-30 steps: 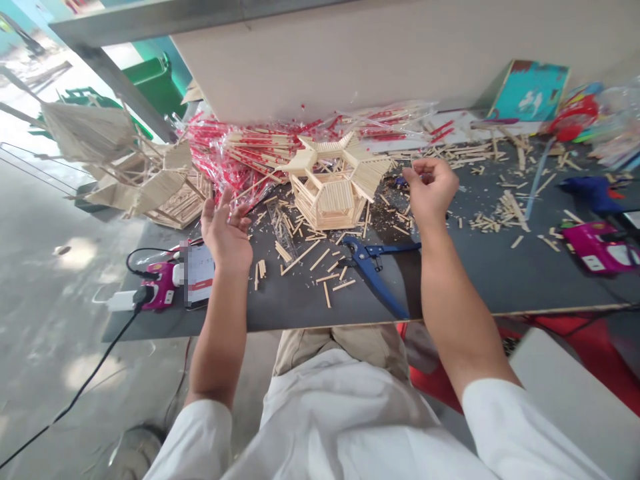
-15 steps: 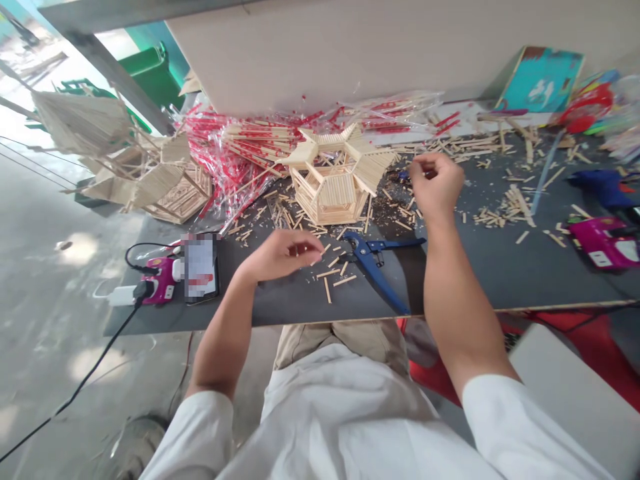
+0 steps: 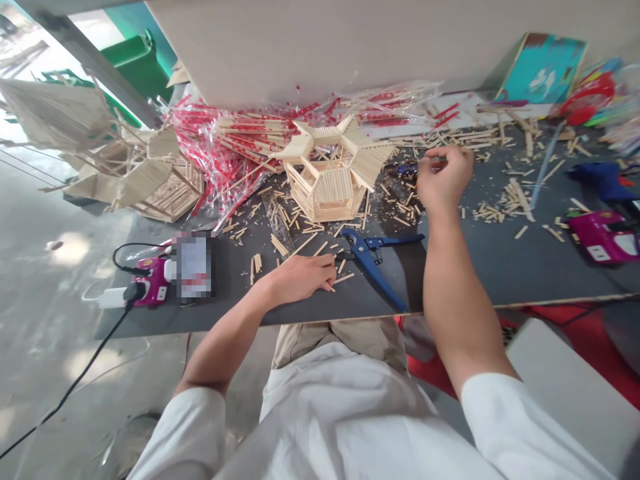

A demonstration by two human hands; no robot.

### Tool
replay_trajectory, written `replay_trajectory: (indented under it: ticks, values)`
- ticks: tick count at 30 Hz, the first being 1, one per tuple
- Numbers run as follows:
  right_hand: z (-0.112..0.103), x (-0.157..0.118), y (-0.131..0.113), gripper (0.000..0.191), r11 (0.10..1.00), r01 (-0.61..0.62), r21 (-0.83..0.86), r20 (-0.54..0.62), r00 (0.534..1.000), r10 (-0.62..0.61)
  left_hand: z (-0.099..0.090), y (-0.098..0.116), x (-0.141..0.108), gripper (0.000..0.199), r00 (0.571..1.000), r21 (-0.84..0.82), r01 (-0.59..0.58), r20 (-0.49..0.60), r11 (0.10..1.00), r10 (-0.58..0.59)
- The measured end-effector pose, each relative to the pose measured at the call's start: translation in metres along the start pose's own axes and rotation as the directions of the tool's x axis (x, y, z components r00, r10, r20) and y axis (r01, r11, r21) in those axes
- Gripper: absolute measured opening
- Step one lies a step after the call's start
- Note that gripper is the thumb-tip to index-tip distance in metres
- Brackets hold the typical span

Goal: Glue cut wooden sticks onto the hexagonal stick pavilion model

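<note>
My left hand (image 3: 306, 275) is low over the dark table, its fingers closed and pointing down at short cut sticks (image 3: 344, 279); what the fingertips hold, if anything, is hidden. Just right of it lies a blue cutter (image 3: 373, 270) with its handles spread. My right hand (image 3: 445, 175) is curled with thumb and fingers together, right of the stick model; I cannot make out anything in it. The model (image 3: 336, 187), a hexagonal wooden lantern-like frame with flared slatted panels, stands upright behind the cutter, touched by neither hand.
A larger stick model (image 3: 145, 173) stands at the left. Red-tipped sticks in plastic (image 3: 225, 147) lie along the back. Purple power strips (image 3: 153, 283) sit at both ends, with a phone (image 3: 195, 267) near the left one. A blue glue gun (image 3: 597, 181) lies at the right.
My left hand has moved down and right onto the short sticks, and its fingers have closed. My right hand has shifted slightly right, still curled. The view has shifted a little.
</note>
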State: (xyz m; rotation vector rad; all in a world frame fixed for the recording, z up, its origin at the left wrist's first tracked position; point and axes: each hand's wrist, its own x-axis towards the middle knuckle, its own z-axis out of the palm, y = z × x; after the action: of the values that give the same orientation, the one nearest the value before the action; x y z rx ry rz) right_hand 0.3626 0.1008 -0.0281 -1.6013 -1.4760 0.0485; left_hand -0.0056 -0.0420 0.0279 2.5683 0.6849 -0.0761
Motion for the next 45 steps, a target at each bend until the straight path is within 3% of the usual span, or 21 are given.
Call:
replay_trajectory:
  ticks: [3, 7, 10, 12, 13, 16, 23, 29, 34, 37, 40, 42, 45]
  values:
    - [-0.002, -0.004, -0.018, 0.016, 0.991, -0.132, -0.018, -0.136, 0.982, 0.128, -0.004, 0.0, 0.001, 0.025, 0.999, 0.015, 0.035, -0.03, 0.999, -0.035]
    - [-0.001, -0.005, -0.026, 0.015, 0.99, -0.13, -0.054, -0.131, 0.984, 0.122, -0.014, -0.006, -0.006, 0.023, 0.97, -0.025, 0.18, -0.159, 0.983, -0.182]
    - [0.001, -0.005, -0.02, 0.014, 0.991, -0.118, -0.063, -0.148, 0.983, 0.107, -0.02, -0.016, -0.015, 0.018, 0.85, -0.024, 0.416, -0.344, 0.909, -0.398]
    - [0.002, -0.004, -0.017, 0.014, 0.992, -0.109, -0.07, -0.167, 0.981, 0.096, -0.021, -0.023, -0.019, 0.014, 0.778, -0.017, 0.537, -0.377, 0.843, -0.503]
    - [0.002, -0.004, -0.017, 0.014, 0.992, -0.108, -0.072, -0.171, 0.981, 0.094, -0.02, -0.026, -0.019, 0.014, 0.762, -0.015, 0.571, -0.362, 0.821, -0.537]
    - [0.001, -0.005, -0.019, 0.016, 0.99, -0.122, -0.071, -0.171, 0.979, 0.108, -0.017, -0.029, -0.015, 0.023, 0.757, 0.013, 0.615, -0.289, 0.789, -0.586]
    - [0.003, -0.006, -0.02, 0.013, 0.991, -0.124, -0.048, -0.141, 0.983, 0.116, -0.015, -0.015, -0.009, 0.022, 0.785, 0.121, 0.615, -0.182, 0.779, -0.592]
    - [0.004, -0.006, -0.02, 0.015, 0.993, -0.108, -0.049, -0.173, 0.98, 0.098, -0.016, -0.02, -0.011, 0.022, 0.818, -0.096, 0.491, -0.292, 0.866, -0.496]
    - [0.007, -0.007, -0.02, 0.017, 0.995, -0.069, -0.074, -0.187, 0.981, 0.054, -0.017, -0.019, -0.011, 0.027, 0.864, -0.357, 0.185, -0.385, 0.916, -0.325]
    - [0.008, -0.009, -0.025, 0.016, 0.996, -0.061, -0.063, -0.196, 0.979, 0.047, -0.019, -0.011, -0.009, 0.029, 0.86, -0.573, 0.069, -0.381, 0.817, -0.34]
    - [0.009, -0.012, -0.034, 0.017, 0.999, -0.039, -0.035, -0.19, 0.981, 0.032, -0.02, -0.006, -0.005, 0.037, 0.837, -0.786, -0.061, -0.376, 0.616, -0.397]
    - [0.01, -0.014, -0.039, 0.016, 1.0, -0.013, -0.011, -0.177, 0.984, 0.011, -0.02, -0.005, -0.001, 0.043, 0.82, -0.859, -0.124, -0.371, 0.498, -0.435]
    - [0.015, -0.017, -0.045, 0.011, 0.999, 0.038, 0.02, -0.157, 0.987, -0.035, -0.019, -0.007, 0.005, 0.048, 0.806, -0.901, -0.172, -0.361, 0.398, -0.469]
